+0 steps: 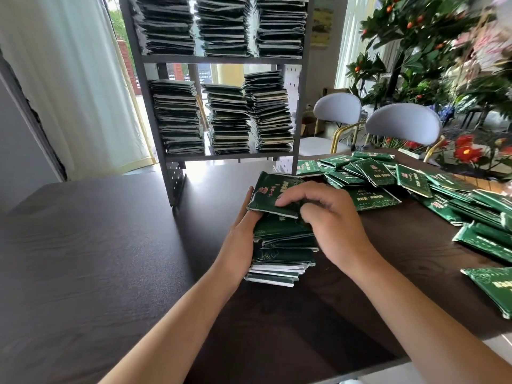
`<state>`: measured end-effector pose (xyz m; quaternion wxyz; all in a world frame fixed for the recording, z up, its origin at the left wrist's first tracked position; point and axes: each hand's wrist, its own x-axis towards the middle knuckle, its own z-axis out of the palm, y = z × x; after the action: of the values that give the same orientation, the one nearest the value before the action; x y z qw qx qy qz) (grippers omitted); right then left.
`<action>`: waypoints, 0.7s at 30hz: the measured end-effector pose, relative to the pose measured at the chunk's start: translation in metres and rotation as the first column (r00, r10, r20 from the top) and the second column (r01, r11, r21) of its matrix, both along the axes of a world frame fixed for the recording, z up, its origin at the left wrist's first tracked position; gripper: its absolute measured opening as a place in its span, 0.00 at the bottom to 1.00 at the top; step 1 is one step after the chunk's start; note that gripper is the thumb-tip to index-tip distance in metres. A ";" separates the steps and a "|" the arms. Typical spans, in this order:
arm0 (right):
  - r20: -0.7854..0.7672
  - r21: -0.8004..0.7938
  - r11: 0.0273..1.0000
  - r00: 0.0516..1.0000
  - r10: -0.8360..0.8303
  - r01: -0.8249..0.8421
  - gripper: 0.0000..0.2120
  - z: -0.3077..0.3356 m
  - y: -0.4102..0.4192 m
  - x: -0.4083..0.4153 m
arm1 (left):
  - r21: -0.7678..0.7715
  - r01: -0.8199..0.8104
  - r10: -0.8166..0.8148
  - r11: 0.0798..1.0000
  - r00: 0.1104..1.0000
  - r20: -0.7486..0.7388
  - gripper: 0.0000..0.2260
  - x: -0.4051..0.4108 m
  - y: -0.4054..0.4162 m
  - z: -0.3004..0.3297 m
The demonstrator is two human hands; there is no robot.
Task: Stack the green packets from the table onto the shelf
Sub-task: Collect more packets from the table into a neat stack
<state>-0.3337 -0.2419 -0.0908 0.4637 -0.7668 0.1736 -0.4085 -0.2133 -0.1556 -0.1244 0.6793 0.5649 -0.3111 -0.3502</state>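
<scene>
A tall pile of green packets [279, 245] stands on the dark table [97, 245] just in front of me. My left hand [241, 239] presses flat against the pile's left side, fingers straight. My right hand [327, 217] curls over the pile's top from the right, its fingers gripping the tilted top packet [268, 195]. Many loose green packets [388, 178] lie scattered across the table's right half. The grey shelf [221, 60] stands at the table's far edge, with three piles of packets on its lower level [227, 120] and three on the upper level [221, 23].
Two grey chairs [401, 123] stand behind the table on the right. Plants and red flowers [465, 151] crowd the far right. A white curtain [69, 79] hangs on the left. One packet [496, 286] lies near the table's right front edge.
</scene>
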 end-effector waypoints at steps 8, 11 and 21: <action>0.054 0.051 0.995 0.995 0.078 -0.081 0.12 0.008 0.003 -0.004 | 0.003 0.043 -0.043 0.999 0.995 -0.088 0.22 0.003 0.002 0.004; 0.091 0.273 0.960 0.995 0.035 -0.059 0.13 0.009 0.005 -0.002 | 0.017 0.074 -0.073 0.997 0.996 -0.045 0.14 0.007 0.004 0.004; -0.032 0.798 0.602 0.995 0.092 -0.029 0.13 -0.004 0.010 0.002 | 0.061 0.147 -0.140 0.987 0.985 -0.104 0.17 0.002 0.008 0.009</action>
<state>-0.3322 -0.2319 -0.0949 0.7635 -0.4997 0.3272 -0.2457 -0.2115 -0.1477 -0.1155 0.6473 0.5458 -0.3046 -0.4362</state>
